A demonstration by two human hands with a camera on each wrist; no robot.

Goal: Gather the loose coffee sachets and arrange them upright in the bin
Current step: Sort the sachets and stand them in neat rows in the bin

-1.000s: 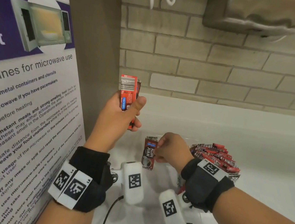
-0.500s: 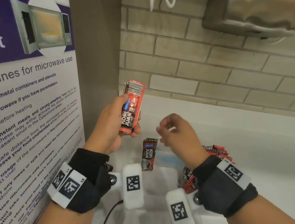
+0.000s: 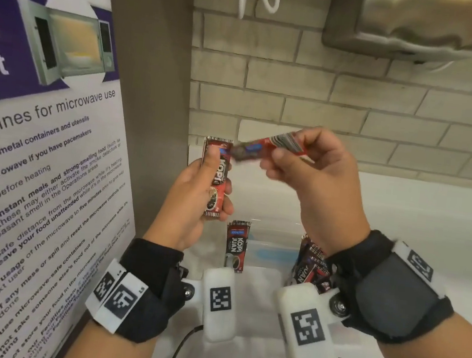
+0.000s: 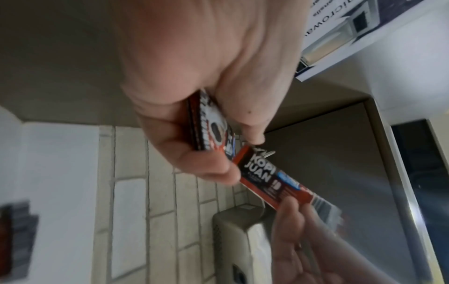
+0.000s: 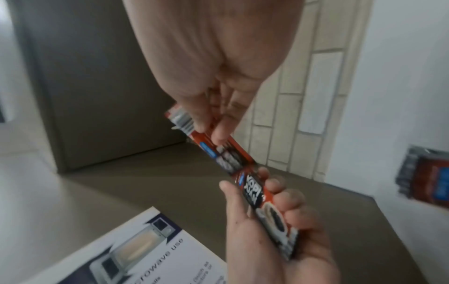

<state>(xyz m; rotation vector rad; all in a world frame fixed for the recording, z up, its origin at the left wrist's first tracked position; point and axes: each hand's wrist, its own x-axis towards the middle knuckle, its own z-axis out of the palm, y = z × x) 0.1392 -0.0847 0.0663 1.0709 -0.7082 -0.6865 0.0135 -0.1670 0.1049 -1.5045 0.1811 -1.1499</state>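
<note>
Red-and-black foil coffee sachets (image 3: 216, 178) stacked upright in left hand (image 3: 194, 200), thumb clamping; right hand (image 3: 314, 182) pinches one more red sachet (image 3: 264, 149) by its barcode end, tip touching the stack; slide it flush, same way up, w/ edges squared; clear plastic bin (image 3: 268, 250) waits below, one upright sachet (image 3: 236, 245) against its wall.

"KOPI JUAN" is printed on the sachets (image 3: 236, 245); the poster (image 3: 40, 156) reads "for microwave use".
</note>
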